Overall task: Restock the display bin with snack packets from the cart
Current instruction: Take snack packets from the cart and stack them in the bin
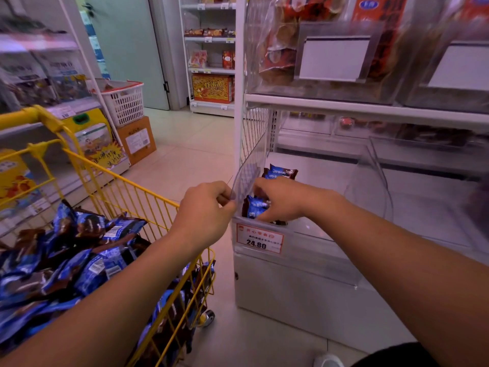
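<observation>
A clear plastic display bin [312,229] sits on the lower shelf, with a red-and-white price tag [259,241] on its front. My left hand [205,207] pinches the edge of the bin's raised clear lid [247,178] and holds it up. My right hand [280,200] reaches inside the bin, fingers closed on a blue and brown snack packet [255,207]. Further back in the bin lie more of these packets [280,172]. The yellow wire cart [124,186] at lower left is heaped with the same blue packets [74,260].
Upper shelf bins [330,56] hold red-wrapped snacks behind blank label holders. A neighbouring clear bin [423,181] stands to the right. A white basket [124,102] on a cardboard box [137,140] stands across the aisle. Tiled floor [185,144] runs between the cart and the shelving.
</observation>
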Available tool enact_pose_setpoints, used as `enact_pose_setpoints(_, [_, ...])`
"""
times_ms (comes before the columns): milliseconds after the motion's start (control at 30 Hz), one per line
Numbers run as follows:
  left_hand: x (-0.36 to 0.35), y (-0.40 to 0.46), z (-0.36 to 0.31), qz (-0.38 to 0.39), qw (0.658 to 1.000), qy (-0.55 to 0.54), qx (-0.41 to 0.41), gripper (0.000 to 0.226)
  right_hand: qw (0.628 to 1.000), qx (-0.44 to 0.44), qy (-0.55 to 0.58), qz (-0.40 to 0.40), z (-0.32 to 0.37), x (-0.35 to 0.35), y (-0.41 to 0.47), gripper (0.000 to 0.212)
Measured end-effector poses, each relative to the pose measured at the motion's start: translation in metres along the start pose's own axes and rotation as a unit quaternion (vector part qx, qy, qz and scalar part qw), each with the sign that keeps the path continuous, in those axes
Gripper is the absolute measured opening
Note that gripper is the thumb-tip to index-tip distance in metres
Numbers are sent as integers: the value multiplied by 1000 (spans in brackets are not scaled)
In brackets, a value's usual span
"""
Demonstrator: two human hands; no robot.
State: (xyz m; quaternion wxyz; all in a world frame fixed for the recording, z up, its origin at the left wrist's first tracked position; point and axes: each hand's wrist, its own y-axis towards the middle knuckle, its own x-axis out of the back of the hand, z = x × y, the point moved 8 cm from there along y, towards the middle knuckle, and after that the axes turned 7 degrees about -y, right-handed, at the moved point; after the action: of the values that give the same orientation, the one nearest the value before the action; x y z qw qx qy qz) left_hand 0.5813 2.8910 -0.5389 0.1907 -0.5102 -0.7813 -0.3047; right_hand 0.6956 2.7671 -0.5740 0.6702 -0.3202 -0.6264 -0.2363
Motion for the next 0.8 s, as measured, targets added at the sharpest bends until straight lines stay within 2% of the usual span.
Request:
enact_pose_setpoints(67, [0,0,1,1,1000,2,-1,9,997,5,-12,78,1,-19,1,84])
enact_pose_setpoints(133, [-1,0,1,2,1000,2,-2,10,993,16,11,120,2,-28,1,89])
enact_pose_setpoints(200, [-2,1,1,6,1000,3,-6,9,990,23,50,130,3,-26,-3,90])
enact_pose_setpoints(267, [-4,0,1,13,1000,10,-9,8,989,19,105,100,4,-14,-8,80])
enact_pose_setpoints(300, [-3,0,0,17,1000,14,-10,7,990,16,127,56,5,-1,-12,68])
enact_pose_setpoints(367, [10,-2,-4,7,999,26,-19,7,984,-6,134,-113,6,40,-26,43])
enact_pose_setpoints(433, [37,-4,-9,-30,998,40,-35,15,945,-10,131,-301,16,82,-53,39])
enact_pose_setpoints(500, [73,-5,-3,-69,995,65,-43,26,899,73,139,-408,55,105,-83,42])
enact_pose_setpoints(533, [91,-5,4,-73,992,94,-38,28,888,136,153,-412,83,107,-93,40])
enact_pose_setpoints(600, [116,-9,30,-26,983,182,5,32,890,259,158,-341,149,94,-103,34])
enact_pose_setpoints(633, [122,-12,50,37,970,238,44,31,899,298,146,-288,178,83,-102,27])
enact_pose_setpoints(700, [123,-29,97,194,904,353,145,33,922,328,89,-184,219,59,-90,19])
enact_pose_setpoints(767, [127,-53,137,298,833,401,238,66,948,306,6,-91,240,39,-69,42])
enact_pose_setpoints(800, [130,-62,150,322,819,389,270,86,958,284,-21,-29,244,27,-58,56])
